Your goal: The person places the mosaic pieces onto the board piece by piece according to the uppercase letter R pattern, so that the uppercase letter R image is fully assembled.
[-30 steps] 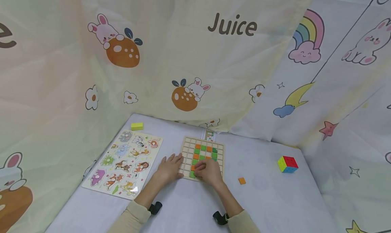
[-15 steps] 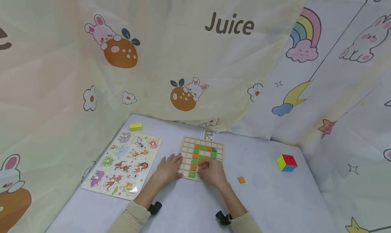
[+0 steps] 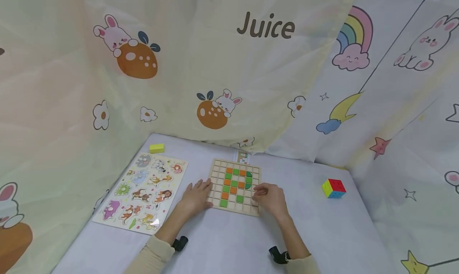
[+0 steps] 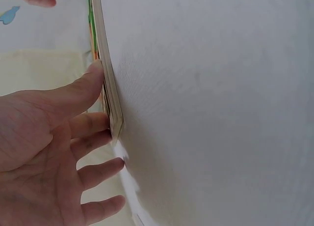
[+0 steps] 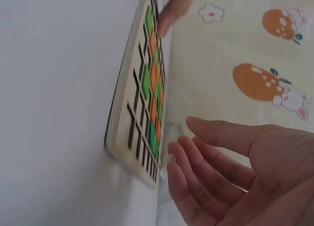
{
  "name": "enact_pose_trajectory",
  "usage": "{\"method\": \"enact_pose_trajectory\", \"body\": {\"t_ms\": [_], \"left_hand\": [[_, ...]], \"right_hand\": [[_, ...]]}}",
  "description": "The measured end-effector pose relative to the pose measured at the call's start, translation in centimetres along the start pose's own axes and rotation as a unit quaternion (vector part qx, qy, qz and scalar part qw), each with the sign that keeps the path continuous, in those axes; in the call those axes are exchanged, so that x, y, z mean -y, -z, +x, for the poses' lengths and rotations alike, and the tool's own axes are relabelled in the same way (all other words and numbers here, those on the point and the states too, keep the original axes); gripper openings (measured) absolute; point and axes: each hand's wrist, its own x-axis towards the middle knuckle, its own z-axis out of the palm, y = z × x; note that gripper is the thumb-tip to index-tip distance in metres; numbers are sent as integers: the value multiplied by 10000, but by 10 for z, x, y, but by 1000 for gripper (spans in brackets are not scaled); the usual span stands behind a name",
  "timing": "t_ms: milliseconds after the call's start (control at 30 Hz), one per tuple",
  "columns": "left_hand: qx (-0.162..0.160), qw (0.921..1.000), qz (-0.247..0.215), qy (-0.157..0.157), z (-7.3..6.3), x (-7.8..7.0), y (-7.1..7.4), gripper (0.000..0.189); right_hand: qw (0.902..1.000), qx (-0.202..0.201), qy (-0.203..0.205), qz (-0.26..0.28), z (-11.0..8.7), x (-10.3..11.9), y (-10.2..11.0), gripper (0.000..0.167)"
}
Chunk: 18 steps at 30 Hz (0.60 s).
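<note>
A wooden grid board lies on the table with orange and green tiles seated in its cells, one green tile near its lower middle. My left hand rests against the board's left edge, fingers extended; the left wrist view shows the thumb touching the edge. At the board's right side is my right hand, its fingers loosely bent. Between right thumb and fingertips nothing shows in the right wrist view. The loose orange tile seen earlier on the right is out of sight.
An animal puzzle board lies at the left, with a yellow block behind it. A coloured puzzle cube stands at the right. Behind the grid board lies a pattern card. Printed curtains hang around the table.
My right hand has drawn back rightward from the lower middle of the board, uncovering a green tile there. The left hand stays at the left edge. The loose orange tile has dropped from view.
</note>
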Motion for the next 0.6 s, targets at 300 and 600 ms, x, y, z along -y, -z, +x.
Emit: {"method": "enact_pose_trajectory", "body": {"t_ms": [300,600], "left_hand": [[28,10000,71,-15,0,2,-2,78],[0,10000,-55,-54,-2,-1,2,78]], "right_hand": [[9986,-257,-314,-351,-4,-33,31,30],[9944,133,-749,-731,-13,-57,49,33]]}}
